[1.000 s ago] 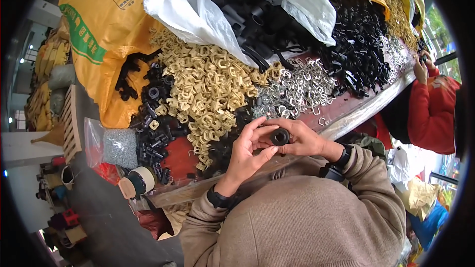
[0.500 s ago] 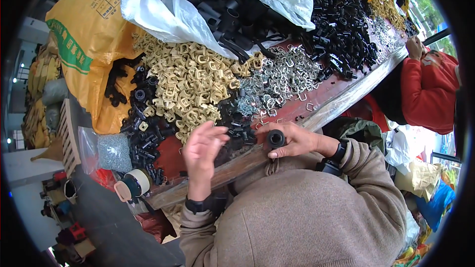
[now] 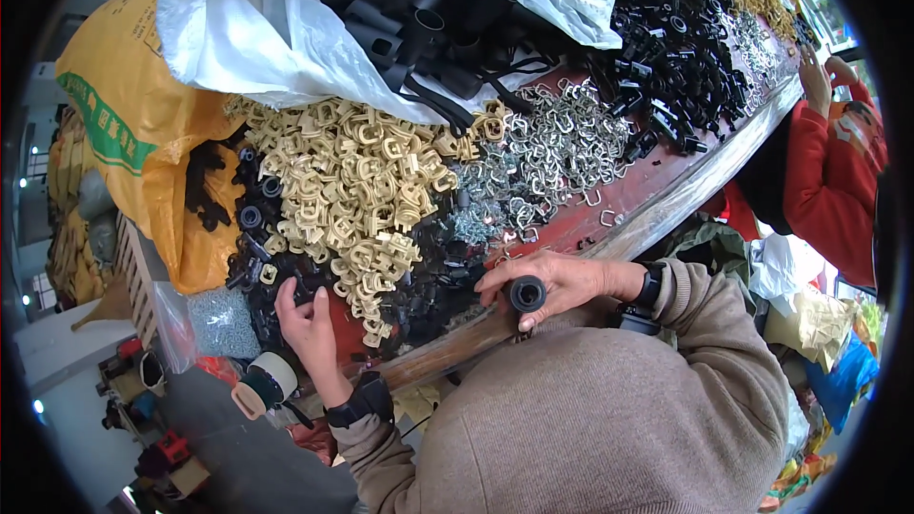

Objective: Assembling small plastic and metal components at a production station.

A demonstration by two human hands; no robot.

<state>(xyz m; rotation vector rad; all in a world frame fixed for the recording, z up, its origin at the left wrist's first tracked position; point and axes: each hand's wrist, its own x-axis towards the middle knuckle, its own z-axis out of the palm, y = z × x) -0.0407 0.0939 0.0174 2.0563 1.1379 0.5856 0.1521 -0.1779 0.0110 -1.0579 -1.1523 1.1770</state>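
Across the view the red bench (image 3: 638, 186) was covered with heap after heap! On its far side a big white sack (image 3: 228, 29) was propped open, crammed with black moulded parts (image 3: 381, 43); to the left of it, a yellow sack (image 3: 186, 100) was slumped. Down the middle, beige buckles (image 3: 343, 190) were piled high; over to the right, small black pieces (image 3: 676, 48) were massed, and between the two, shiny metal loops (image 3: 562, 143) were scattered. Now the hands: the left hand (image 3: 309, 328) was held out by the dark fittings (image 3: 250, 219) beside the buckles, thumb and fingers apart, nothing seen to be gripped; whether a fitting was touched could not be told. And by the near edge, in the right hand (image 3: 566, 281), a short black tube (image 3: 526, 295) was firmly clamped by the fingers, its round open end turned up
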